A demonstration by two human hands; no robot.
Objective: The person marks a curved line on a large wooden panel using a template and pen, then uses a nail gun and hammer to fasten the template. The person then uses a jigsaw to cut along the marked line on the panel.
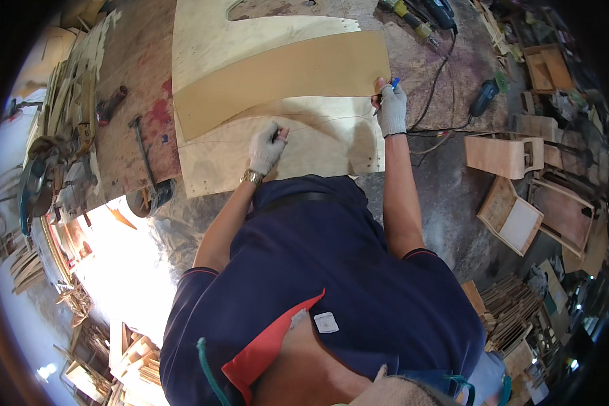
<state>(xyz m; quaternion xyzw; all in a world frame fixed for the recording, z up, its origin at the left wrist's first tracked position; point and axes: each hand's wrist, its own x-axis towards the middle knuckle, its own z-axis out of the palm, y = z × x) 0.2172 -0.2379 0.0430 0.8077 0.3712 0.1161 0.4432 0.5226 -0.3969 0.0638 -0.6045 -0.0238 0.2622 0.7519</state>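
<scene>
Brown board: curved piece (pixel 284 73) is lying at 12 o'clock in the view, resting on a pale wood sheet (pixel 216 166) on the table (pixel 139 88).
Slip risk: board could be swinging off its place if the right hand pushes its end; no hand is visibly pressing its middle.
Sheet risk: near edge seems to be overhanging the table toward 6 o'clock; a body leaning there could be shifting everything.
Line risk: thin curves are running close together below the board; someone could be mixing them up.
Right hand: (pixel 391 108) at 1–2 o'clock, closing around a blue pen (pixel 395 82), fingertips seemingly touching the board's end.
Left hand: (pixel 267 147) at 11 o'clock, curling half closed above the sheet; can't tell if it's gripping anything.
</scene>
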